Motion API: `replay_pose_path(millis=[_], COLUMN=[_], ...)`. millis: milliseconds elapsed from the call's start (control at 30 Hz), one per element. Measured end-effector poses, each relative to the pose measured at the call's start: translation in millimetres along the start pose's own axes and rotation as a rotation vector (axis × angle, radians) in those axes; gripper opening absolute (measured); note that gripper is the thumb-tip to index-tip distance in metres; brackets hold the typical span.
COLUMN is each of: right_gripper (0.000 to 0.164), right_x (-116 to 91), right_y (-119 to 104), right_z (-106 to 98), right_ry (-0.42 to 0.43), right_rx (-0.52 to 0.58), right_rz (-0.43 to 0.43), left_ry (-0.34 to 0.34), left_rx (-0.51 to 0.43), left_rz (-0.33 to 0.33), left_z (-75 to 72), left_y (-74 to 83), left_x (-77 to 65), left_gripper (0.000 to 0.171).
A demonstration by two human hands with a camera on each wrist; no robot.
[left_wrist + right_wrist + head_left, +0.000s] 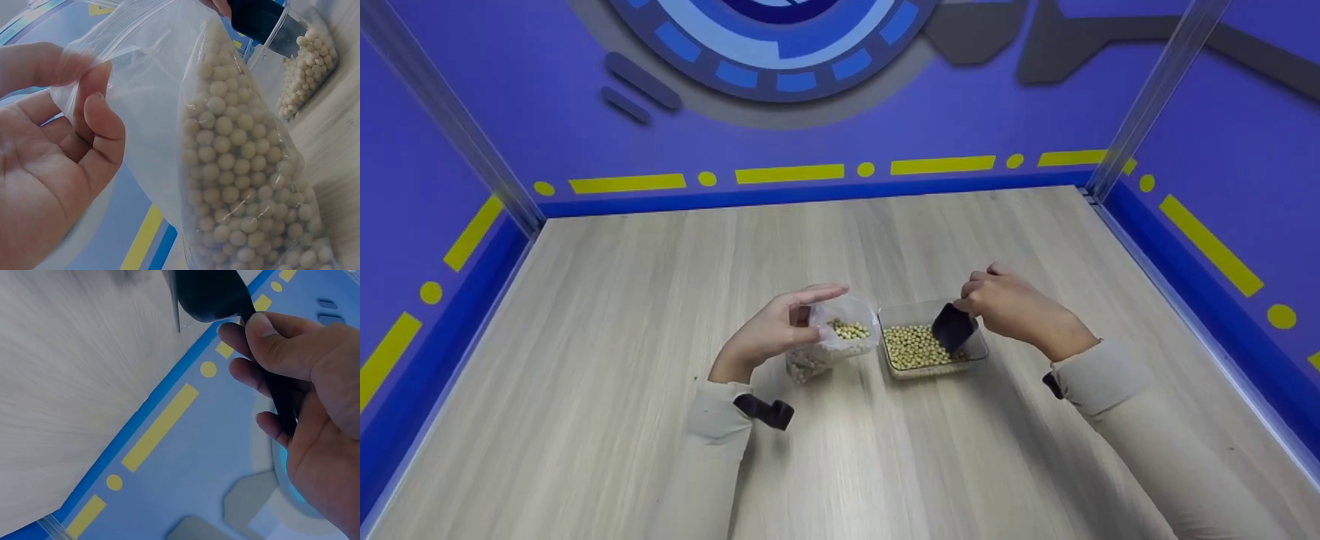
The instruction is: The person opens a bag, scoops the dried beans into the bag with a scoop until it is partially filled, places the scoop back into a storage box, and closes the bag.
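Observation:
My left hand (775, 330) pinches the rim of a clear zip bag (152, 112), its thumb and fingers on the plastic. Pale round beans (236, 163) fill much of the bag, and its mouth gapes toward the container. With my right hand (1020, 309) I grip the handle of a black scoop (952, 328). The scoop's blade points down into a clear rectangular container (889, 369), its lower edge among the yellowish beans (916, 346) there. In the right wrist view, fingers and thumb wrap the scoop's handle (275, 391).
The bag and container stand side by side on a wood-grain table (660, 300). Blue-purple panels (780, 142) with yellow markings enclose its back and both sides. Metal posts (1155, 97) rise at the back corners.

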State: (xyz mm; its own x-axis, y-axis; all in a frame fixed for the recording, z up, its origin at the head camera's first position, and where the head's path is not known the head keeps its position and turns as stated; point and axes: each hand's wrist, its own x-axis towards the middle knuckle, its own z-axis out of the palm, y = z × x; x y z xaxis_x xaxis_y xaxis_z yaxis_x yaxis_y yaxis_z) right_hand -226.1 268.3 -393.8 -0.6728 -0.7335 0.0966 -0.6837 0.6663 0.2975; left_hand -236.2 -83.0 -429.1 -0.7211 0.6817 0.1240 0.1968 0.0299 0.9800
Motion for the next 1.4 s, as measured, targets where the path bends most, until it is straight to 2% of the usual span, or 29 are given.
replay_pose_path(millis=[200,500,867,1000,1233,1400], right_gripper=[0.024,0.031,0.035,0.035,0.035,0.035], right_x=[-1.4,-9.0,-15.8,-16.4,-16.3,-16.1], right_y=[2.2,9.2,14.9,14.0,10.9,8.4], right_z=[4.8,13.3,30.1,35.0,41.0,44.2], right_ry=[-0.006,-0.033,0.022,0.027,0.065,0.06], right_rx=[0.062,0.286,0.451,0.484,0.475,0.526], right_rz=[0.025,0.101,0.08,0.072,0.051,0.043], left_ry=[-0.002,-0.002,-0.008,-0.01,-0.018,-0.036], left_rx=[0.005,-0.007,-0.002,-0.01,-0.002,-0.008], left_rz=[0.005,-0.013,-0.001,-0.006,0.007,0.003], left_z=[0.3,1.1,2.4,3.2,4.3,5.5], left_y=[-2.0,-1.8,-2.7,-3.1,-2.6,-2.5], left_x=[0.7,2.1,3.3,3.1,3.6,4.6], left_gripper=[0.062,0.062,0.06,0.061,0.06,0.061])
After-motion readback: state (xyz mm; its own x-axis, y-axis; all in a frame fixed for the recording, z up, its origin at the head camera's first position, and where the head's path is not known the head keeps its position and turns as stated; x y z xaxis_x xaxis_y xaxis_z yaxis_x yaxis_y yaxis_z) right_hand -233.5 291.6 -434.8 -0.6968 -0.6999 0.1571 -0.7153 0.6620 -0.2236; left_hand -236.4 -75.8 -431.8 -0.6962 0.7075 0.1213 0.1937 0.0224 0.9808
